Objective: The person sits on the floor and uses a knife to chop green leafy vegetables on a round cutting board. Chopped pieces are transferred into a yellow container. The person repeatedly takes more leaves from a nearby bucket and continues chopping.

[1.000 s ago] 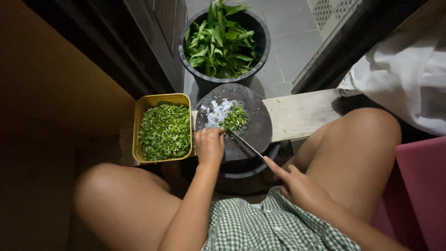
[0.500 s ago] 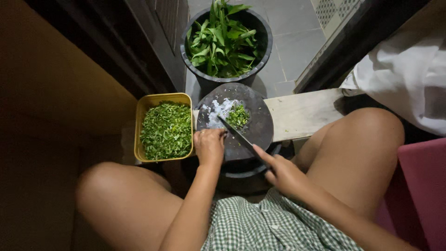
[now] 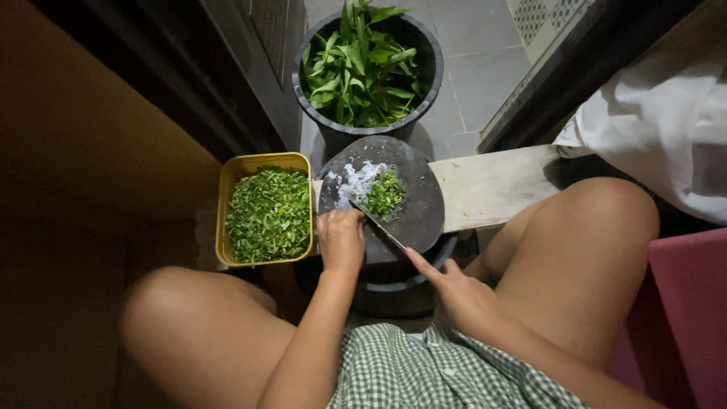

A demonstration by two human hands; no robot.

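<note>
Chopped greens (image 3: 385, 193) lie in a small heap on the round dark chopping board (image 3: 413, 220), beside a pale scraped patch at the board's far left. A knife (image 3: 379, 225) slants across the board with its tip at the near edge of the heap; the right hand (image 3: 454, 291) is wrapped around the handle, forefinger stretched along the blade's back. The left hand (image 3: 342, 236) rests curled at the board's near left rim, fingers folded in; whether it pinches anything I cannot tell.

Judging by how things lie, the step in hand is the chopping of this last heap, or gathering it with the blade. A next move would call for a flat blade and a steadied board, as the board sits on an upturned dark basin (image 3: 409, 276) and could rock.

Just left of the board, touching or nearly so, stands a yellow rectangular tub (image 3: 262, 160) well filled with cut greens. Beyond the board a black bucket (image 3: 429, 83) holds whole leafy stalks. A pale wooden plank (image 3: 492, 185) runs out to the right under the board, above the person's bare knee. White cloth (image 3: 666, 113) hangs at the far right.
</note>
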